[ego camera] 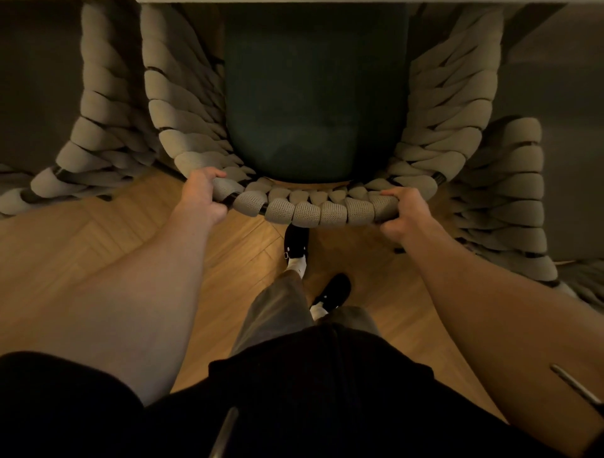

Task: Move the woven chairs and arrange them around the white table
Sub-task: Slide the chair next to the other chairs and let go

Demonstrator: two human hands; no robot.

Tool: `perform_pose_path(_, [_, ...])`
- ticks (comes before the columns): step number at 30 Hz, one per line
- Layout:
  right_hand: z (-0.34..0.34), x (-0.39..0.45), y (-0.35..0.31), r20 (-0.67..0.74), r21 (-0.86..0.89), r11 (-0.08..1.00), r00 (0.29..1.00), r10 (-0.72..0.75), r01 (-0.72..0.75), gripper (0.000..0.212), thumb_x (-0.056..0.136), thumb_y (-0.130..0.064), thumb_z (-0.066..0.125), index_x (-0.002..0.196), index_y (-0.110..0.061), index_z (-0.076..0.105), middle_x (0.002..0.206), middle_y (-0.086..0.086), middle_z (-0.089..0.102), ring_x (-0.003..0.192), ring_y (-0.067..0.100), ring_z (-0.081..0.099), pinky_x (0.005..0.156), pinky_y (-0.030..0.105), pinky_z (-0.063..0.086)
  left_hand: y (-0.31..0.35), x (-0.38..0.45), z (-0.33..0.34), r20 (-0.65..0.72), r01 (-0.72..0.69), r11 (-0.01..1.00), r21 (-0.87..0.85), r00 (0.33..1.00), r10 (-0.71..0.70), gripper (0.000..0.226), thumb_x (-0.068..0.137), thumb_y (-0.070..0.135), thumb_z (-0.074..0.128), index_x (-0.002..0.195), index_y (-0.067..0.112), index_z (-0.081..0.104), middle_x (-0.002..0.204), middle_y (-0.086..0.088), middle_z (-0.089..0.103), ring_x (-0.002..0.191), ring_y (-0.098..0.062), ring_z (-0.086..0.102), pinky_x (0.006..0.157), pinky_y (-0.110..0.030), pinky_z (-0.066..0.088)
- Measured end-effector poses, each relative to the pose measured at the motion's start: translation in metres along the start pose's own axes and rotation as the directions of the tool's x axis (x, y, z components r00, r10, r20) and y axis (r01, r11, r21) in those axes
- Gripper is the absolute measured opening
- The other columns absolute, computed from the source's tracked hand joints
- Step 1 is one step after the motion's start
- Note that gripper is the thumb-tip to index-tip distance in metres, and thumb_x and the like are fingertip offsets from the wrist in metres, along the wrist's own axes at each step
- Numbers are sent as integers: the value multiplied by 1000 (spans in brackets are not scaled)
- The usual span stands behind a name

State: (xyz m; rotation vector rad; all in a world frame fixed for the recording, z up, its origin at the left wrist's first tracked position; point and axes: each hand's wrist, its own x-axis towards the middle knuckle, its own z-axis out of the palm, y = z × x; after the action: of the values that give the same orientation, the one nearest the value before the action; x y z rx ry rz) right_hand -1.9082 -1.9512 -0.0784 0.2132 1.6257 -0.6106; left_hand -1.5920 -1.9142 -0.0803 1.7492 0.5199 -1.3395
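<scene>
— Left hand (204, 193)?
— Curled over the back rim of the chair (313, 209), left of centre in the frame. Fingers wrapped across the top of the woven rope, thumb underneath. Firm grasp, nothing loose.

— Right hand (403, 212)?
— Same rim, right of centre. Fingers hooked over the top edge, knuckles bent, thumb tucked below. Clenched on the weave.

— Chair itself?
— Centre of the frame, dark seat cushion (315, 91) facing up-frame, front tucked under the white table (294, 1) along the top edge. Woven arms flaring to either side.

— Anything beside it?
— Second chair (94, 130) close on the left, third chair (510, 202) close on the right. Wood floor (98, 235) below, black shoes (295, 242) just behind the rim.
</scene>
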Motion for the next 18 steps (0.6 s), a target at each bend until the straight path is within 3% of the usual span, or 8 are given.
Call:
perform_pose_path(3, [-3, -3, 1, 26, -19, 1000, 1000, 0, 0, 53, 90, -10, 70, 138, -15, 47, 122, 20, 63, 102, 41, 69, 80, 58, 59, -4, -9, -2, 81, 15, 1000, 1, 997, -15, 22, 93, 16, 66, 111, 9, 56, 116, -21, 66, 101, -37, 69, 77, -49, 60])
perform_pose_path(7, [-9, -15, 7, 81, -29, 999, 996, -29, 31, 34, 90, -26, 74, 115, -16, 53, 116, 15, 65, 105, 37, 68, 93, 60, 55, -13, -18, -15, 80, -21, 993, 113, 997, 12, 27, 94, 30, 70, 111, 17, 55, 119, -15, 63, 102, -38, 68, 80, -58, 60])
perform_pose_path(11, [-17, -27, 27, 105, -122, 984, 988, -114, 126, 39, 99, -16, 60, 135, -15, 46, 131, 12, 63, 117, 31, 65, 99, 57, 53, -12, -26, -17, 81, -19, 975, 222, 997, 1, 21, 100, 25, 62, 117, 19, 54, 134, -15, 58, 115, -45, 63, 68, -62, 59])
perform_pose_path(15, [-11, -30, 28, 42, -127, 978, 986, -160, 164, 31, 100, -9, 58, 128, -16, 46, 124, 11, 63, 115, 31, 65, 96, 56, 55, -5, -29, -11, 66, -16, 978, 210, 998, 2, 20, 101, 18, 59, 119, 13, 51, 123, -16, 60, 121, -46, 58, 58, -63, 55])
perform_pose_path(18, [-9, -31, 27, 46, -128, 979, 987, -155, 160, 22, 100, -7, 58, 117, -17, 47, 110, 7, 63, 109, 30, 66, 93, 56, 57, -5, -31, -10, 64, -13, 978, 210, 998, 0, 24, 102, 18, 58, 124, 14, 50, 112, -16, 60, 120, -46, 58, 60, -65, 55])
